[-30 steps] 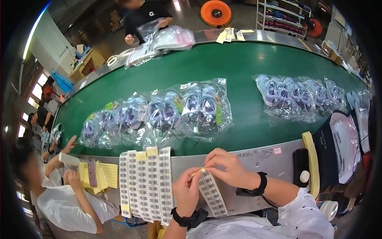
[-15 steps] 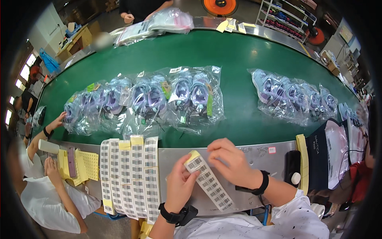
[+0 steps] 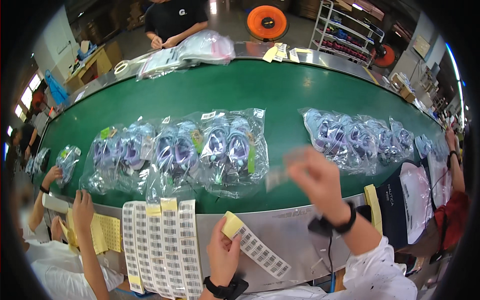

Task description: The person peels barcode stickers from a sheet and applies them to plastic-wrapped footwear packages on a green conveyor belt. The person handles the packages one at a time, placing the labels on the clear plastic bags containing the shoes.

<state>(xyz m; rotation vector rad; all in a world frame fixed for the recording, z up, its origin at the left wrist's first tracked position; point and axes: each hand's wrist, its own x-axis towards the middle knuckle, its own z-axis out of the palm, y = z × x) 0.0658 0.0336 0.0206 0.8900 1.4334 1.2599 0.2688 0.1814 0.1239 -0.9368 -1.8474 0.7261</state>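
Observation:
My left hand (image 3: 223, 255) grips the upper end of a strip of barcode labels (image 3: 262, 255) between thumb and fingers. Bare yellow backing shows at the strip's top. Over the near edge of the green surface, my right hand (image 3: 317, 180) is smeared by motion, its fingers pinched on a small pale label (image 3: 276, 178). That label is beside a clear bag of light blue and purple shoes (image 3: 235, 147), apart from it as far as I can see. More bagged shoes (image 3: 177, 150) lie to the left in a row.
Several label sheets (image 3: 160, 245) hang over the metal edge (image 3: 300, 240) on my left. Bagged shoes (image 3: 357, 137) lie at the right. Co-workers' hands (image 3: 82, 210) are at the left. Plastic bags (image 3: 200, 47) and yellow-backed labels (image 3: 282, 52) sit on the far edge.
My right hand has moved away from the strip, forward over the green surface, with a label. More yellow backing shows on the strip. The leftmost bagged shoes have shifted left, by a co-worker's hand.

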